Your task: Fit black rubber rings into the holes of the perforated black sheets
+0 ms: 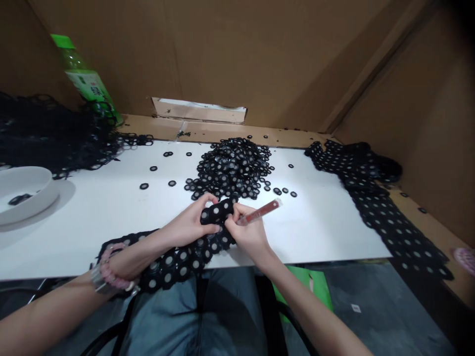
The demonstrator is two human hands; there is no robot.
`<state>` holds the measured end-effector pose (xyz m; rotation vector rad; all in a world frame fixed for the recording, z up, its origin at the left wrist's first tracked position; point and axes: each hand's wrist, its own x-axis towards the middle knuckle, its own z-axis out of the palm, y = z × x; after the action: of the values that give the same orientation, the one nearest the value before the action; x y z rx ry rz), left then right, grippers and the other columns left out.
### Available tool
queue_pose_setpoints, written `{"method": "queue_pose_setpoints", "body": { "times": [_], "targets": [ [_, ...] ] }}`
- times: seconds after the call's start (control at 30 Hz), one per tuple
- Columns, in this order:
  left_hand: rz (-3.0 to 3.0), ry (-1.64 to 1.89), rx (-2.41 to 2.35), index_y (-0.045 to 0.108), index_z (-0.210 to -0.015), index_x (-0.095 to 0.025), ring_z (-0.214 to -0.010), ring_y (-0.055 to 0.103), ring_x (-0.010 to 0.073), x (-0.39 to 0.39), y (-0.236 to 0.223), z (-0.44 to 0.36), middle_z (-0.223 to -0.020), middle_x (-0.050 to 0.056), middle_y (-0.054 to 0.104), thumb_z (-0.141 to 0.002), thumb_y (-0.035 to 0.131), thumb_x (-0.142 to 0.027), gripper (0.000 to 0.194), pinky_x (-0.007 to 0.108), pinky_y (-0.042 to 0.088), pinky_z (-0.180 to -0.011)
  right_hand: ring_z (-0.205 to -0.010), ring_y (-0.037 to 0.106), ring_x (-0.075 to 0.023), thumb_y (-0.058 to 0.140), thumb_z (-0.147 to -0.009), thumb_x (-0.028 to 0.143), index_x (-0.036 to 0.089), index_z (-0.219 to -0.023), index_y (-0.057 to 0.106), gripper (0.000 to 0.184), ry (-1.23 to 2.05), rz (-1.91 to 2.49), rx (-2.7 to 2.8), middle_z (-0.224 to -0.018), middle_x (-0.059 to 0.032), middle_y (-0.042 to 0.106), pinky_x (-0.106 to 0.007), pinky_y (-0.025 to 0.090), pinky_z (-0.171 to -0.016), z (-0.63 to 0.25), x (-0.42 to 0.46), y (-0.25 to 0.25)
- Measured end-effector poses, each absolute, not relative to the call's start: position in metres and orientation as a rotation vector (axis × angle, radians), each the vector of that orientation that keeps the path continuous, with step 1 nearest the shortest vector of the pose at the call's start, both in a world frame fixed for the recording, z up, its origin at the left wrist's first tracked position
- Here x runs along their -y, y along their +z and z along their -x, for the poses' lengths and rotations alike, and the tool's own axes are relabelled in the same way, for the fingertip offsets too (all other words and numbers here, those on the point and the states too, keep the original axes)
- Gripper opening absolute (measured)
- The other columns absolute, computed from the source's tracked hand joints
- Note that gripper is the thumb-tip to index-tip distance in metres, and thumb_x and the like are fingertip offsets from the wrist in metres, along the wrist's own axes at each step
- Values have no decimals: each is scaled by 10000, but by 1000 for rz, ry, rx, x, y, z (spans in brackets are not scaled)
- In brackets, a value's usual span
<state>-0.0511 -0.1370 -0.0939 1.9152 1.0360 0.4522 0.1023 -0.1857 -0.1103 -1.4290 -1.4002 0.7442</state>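
Left hand (189, 222) grips the black ring lace (217, 212), fingers curled tight around it! Right hand (248, 232) pinches a red-handled tool (261, 211) right against the lace!

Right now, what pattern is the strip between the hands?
Black lace, linked rings with pale centres; head view.

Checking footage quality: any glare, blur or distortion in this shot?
Head view: bright light, mild glare on the white table top; wide-angle stretching bows the cardboard wall; top-right corner falls dark; left hand and right hand look sharp, no obvious motion blur.
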Motion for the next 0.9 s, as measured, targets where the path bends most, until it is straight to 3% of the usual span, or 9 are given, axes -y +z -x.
{"method": "queue_pose_setpoints", "body": {
  "times": [0.17, 0.3, 0.63, 0.77, 0.9],
  "targets": [
    [-1778, 505, -1078, 419, -1040, -210, -1106, 451, 250, 135, -93, 52, -1097, 35, 508, -641, 636, -358, 478, 355, 380, -938, -442, 317, -91, 476, -623, 118, 214, -483, 274, 264, 777, 1393, 1356, -445, 72, 305, -229, 235, -441, -104, 184, -110],
    [-1878, 477, -1102, 418, -1083, -219, -1132, 451, 270, 132, -95, 55, -1151, 45, 515, -654, 638, -392, 512, 372, 375, -955, -404, 380, -91, 499, -628, 135, 224, -498, 298, 256, 952, 1345, 1155, -416, 81, 356, -219, 316, -432, -109, 181, -114],
    [-2109, 325, -1052, 399, -1090, -220, -1056, 498, 285, 133, -95, 61, -1139, 73, 526, -740, 567, -404, 430, 395, 395, -888, -313, 309, -61, 545, -731, 307, 223, -531, 309, 321, 1066, 1241, 861, -347, 114, 350, -204, 341, -397, -101, 175, -109],
    [-2131, 325, -1046, 396, -1089, -226, -1049, 501, 278, 133, -90, 63, -1134, 66, 530, -746, 559, -401, 418, 374, 400, -874, -381, 398, -82, 527, -679, 206, 221, -497, 292, 297, 1008, 1312, 1012, -382, 92, 354, -216, 376, -446, -97, 176, -111],
    [-2136, 326, -1042, 394, -1067, -218, -1006, 511, 266, 132, -90, 63, -1076, 53, 538, -735, 564, -385, 409, 363, 408, -849, -459, 423, -97, 483, -603, 127, 216, -486, 288, 244, 900, 1382, 1190, -449, 73, 344, -212, 332, -457, -98, 177, -113]
  ]
}}
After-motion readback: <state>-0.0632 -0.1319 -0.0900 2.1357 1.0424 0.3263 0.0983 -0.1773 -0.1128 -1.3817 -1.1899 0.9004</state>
